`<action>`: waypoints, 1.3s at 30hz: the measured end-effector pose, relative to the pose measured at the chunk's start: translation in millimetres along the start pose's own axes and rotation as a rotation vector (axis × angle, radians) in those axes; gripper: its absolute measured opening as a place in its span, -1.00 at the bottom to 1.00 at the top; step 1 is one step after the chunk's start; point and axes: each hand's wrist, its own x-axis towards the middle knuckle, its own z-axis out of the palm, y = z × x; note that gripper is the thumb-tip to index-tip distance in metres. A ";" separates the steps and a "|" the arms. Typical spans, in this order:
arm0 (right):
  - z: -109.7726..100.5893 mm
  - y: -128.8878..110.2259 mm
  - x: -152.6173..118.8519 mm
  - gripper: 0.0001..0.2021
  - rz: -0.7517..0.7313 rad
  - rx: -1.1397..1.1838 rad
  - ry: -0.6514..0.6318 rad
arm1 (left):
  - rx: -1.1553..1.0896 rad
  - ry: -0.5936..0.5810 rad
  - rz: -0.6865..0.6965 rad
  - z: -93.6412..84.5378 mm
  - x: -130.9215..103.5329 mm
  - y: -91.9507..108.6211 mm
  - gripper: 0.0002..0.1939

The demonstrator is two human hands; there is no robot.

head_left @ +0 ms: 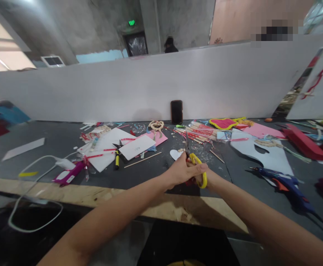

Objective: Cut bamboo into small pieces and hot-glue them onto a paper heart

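Both my hands meet over the front part of the dark table (164, 170). Yellow-handled scissors (201, 170) are in my right hand (198, 176), their blades pointing away from me. My left hand (179, 170) is closed beside the blades, its fingertips touching near the pivot; what it pinches is too small to make out. Something red shows just under the hands. A white rounded paper piece (174, 154) lies beyond my left hand, with small beads (181, 150) next to it.
A blue glue gun (286, 184) lies at the right, its cable trailing forward. Left are a purple power strip (69, 174), black-yellow pliers (117, 159) and white paper (137, 147). Behind stand a phone (177, 112) and a white partition (122, 88); a person (171, 46) is beyond.
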 end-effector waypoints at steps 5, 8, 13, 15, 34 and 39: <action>-15.3 -16.1 -19.2 -0.64 -0.063 -0.226 0.005 | -0.072 0.028 0.036 -4.9 -7.1 -0.7 -0.30; -21.1 -23.4 -33.7 -0.71 -0.128 -0.373 0.094 | -0.087 0.173 0.112 -8.3 -10.2 -2.6 -0.43; -23.6 -10.1 -52.1 -0.77 -0.203 -0.577 0.282 | -0.066 0.297 0.266 -10.7 -23.3 1.3 -0.72; -22.6 -0.1 -57.2 -0.74 -0.216 -0.642 0.319 | -0.099 0.281 0.287 -8.6 -29.6 3.0 -0.78; -5.7 27.7 -83.5 -0.44 -0.332 -1.043 0.388 | 0.342 0.418 0.289 10.7 -56.5 -4.5 -0.90; -8.5 36.0 -81.5 -0.51 -0.336 -1.016 0.370 | 0.358 0.433 0.307 13.7 -55.6 -15.8 -0.84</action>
